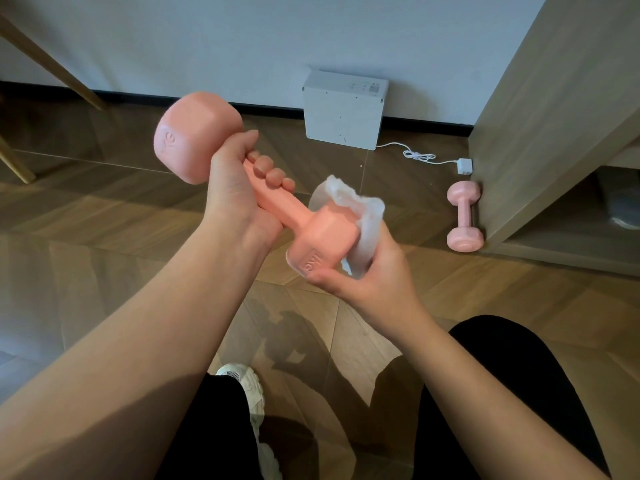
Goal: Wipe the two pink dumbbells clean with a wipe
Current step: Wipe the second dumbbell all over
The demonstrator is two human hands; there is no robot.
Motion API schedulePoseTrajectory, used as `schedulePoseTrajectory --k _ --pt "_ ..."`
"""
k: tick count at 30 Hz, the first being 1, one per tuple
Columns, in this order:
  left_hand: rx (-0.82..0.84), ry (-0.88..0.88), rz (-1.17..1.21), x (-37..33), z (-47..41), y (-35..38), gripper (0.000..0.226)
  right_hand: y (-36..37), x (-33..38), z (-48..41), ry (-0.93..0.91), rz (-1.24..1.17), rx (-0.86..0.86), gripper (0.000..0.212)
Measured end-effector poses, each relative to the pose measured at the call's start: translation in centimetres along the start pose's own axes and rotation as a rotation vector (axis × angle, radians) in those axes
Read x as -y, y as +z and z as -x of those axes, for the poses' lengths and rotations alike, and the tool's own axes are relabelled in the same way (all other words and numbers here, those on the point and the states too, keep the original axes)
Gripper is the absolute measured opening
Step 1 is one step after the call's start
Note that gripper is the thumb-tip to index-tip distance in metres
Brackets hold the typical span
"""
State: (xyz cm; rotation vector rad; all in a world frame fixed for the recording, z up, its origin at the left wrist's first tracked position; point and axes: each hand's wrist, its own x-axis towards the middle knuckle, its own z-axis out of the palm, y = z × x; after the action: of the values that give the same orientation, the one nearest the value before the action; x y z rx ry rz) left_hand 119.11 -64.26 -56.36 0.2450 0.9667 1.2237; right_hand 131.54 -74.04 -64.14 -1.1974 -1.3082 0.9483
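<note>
Gripping a pink dumbbell (292, 218) by the handle with the left hand (235, 192), well off the wooden floor (104, 220). Tilted: far head up and to the left, near head lower and to the right. Fingers clamped together round the handle just under the upper head, thumb lying along it toward that head.

Pressing a crumpled white wipe (367, 220) against the right side of the lower head with the right hand (374, 282). Thumb stretched along the edge of the end face, beside the raised lettering. Other fingers hidden behind the wipe, probably cupped round it and the head, though hard to tell. Upper edge of the wipe sticking up past the head.

Lying on the floor well off to the right, a second pink dumbbell (464, 216), one head nearer, one farther, snug against the corner of a wooden cabinet (554, 116).

Farther back, leaning on the wall (242, 36), a white box (343, 112), with a white cable (419, 155) trailing to a plug adapter (464, 166) beside the cabinet.

Below the arms, black trousers (519, 375) and a white shoe (242, 379).
</note>
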Motion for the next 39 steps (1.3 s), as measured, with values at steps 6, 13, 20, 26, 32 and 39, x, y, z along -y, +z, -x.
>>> schedulePoseTrajectory --k 6,13,20,26,32,39 --pt "0.042 -0.018 0.019 0.2 -0.2 0.3 0.034 -0.6 0.4 0.2 0.004 -0.084 -0.099 0.065" --pt "-0.070 0.001 0.023 0.4 -0.5 -0.4 0.032 -0.9 0.4 -0.3 -0.106 0.090 -0.052 0.062" --pt "-0.087 -0.003 -0.004 0.6 -0.5 -0.7 0.027 -1.0 0.3 -0.4 0.056 -0.018 0.007 0.041" --pt "0.123 -0.006 0.055 0.9 -0.3 -0.3 0.027 -2.5 0.5 -1.4 0.380 -0.533 0.013 0.036" --pt "0.397 0.016 0.002 1.2 0.2 1.1 0.041 -2.5 0.6 -1.5 0.625 -1.127 0.085 0.036" --pt "0.155 0.036 -0.018 0.9 0.3 1.5 0.041 -1.8 1.0 -1.2 0.564 -0.941 -0.057 0.059"
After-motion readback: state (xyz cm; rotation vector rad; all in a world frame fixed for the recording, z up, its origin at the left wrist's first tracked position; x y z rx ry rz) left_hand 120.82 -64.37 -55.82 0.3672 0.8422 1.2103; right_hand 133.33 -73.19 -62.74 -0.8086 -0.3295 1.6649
